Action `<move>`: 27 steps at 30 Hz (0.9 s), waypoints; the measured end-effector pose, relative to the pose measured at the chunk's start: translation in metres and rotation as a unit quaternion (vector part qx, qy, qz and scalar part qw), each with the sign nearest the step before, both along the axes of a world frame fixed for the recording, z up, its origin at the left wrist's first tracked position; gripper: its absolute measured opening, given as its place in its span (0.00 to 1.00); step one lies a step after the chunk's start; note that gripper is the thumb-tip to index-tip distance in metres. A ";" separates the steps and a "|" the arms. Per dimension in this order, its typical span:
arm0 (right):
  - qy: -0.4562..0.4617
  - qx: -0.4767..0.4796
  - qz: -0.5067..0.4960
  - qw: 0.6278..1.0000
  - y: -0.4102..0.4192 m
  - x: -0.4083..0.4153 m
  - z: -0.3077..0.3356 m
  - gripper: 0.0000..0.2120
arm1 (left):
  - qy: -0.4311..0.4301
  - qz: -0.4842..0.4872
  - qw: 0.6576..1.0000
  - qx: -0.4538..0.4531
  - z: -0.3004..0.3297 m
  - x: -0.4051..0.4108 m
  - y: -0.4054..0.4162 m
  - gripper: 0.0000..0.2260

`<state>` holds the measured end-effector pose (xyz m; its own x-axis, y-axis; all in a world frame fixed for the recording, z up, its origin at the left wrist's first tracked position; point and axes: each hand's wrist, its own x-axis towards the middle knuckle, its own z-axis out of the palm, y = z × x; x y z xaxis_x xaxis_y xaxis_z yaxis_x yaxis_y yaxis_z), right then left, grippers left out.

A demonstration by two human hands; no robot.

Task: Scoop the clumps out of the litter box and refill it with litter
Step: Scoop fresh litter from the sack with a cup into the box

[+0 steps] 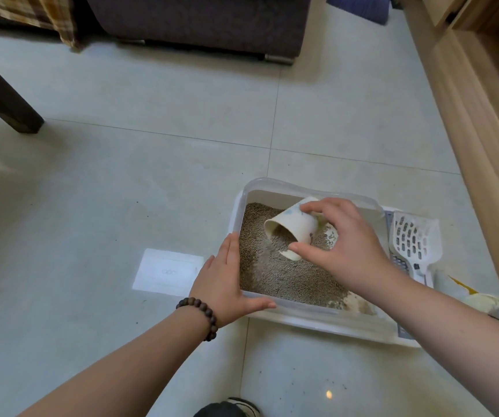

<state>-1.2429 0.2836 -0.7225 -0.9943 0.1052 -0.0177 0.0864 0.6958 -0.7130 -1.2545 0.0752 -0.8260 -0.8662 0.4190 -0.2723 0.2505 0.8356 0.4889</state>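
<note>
Left hand (227, 284) lies flat on the litter box (302, 311) corner; right hand (347, 248) grips a tipped cup (293, 230).

Bare floor (158, 182) left of litter box (311, 311); scoop (415, 239) crowding right.

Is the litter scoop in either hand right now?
No, the scoop lies beside the litter box; the right hand tips a cup.

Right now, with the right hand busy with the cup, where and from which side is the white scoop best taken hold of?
Probably by its narrow handle, the end nearer the person. The litter scoop lies flat on the ledge to the right of the litter box, slotted blade pointing away, so a hand coming from above and from the near side meets the handle first. The blade is wide, harder to close fingers around.
</note>
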 end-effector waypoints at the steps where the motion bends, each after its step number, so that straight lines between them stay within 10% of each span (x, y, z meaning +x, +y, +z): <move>1: -0.001 0.004 0.001 1.000 0.000 -0.002 0.000 0.26 | -0.002 0.000 1.000 -0.001 0.000 0.000 0.000 0.63; 27: 0.055 0.001 -0.094 0.994 0.007 -0.065 -0.002 0.27 | -0.005 0.003 1.000 0.007 -0.002 0.000 0.000 0.63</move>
